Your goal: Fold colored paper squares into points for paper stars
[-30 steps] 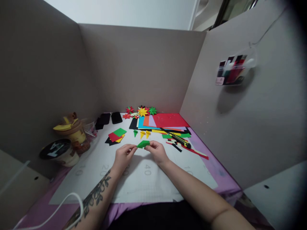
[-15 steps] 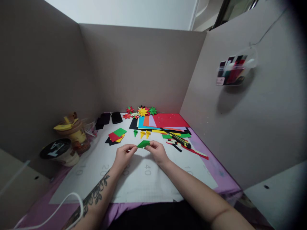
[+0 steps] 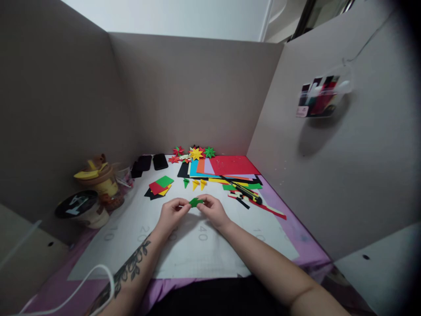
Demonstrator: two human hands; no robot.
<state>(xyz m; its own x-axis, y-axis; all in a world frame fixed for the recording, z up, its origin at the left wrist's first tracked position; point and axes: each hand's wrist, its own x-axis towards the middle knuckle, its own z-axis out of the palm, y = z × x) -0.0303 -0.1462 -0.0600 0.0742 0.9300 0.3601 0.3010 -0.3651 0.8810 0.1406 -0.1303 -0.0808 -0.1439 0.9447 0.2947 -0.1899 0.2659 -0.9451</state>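
- Head view: your left hand (image 3: 171,213) and right hand (image 3: 213,210) pinch a small green paper piece (image 3: 196,202), part-folded
- Folded stars (image 3: 196,153) finished; green and yellow points (image 3: 194,183) await joining

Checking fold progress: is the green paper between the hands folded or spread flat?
Folded: the green paper shows as a small compact wedge pinched between left hand and right hand.

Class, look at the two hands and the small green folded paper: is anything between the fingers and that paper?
Nothing visible. The left hand and right hand both pinch the green folded paper directly, above the white cutting mat. The yellow folded pieces lie farther back, apart from it.
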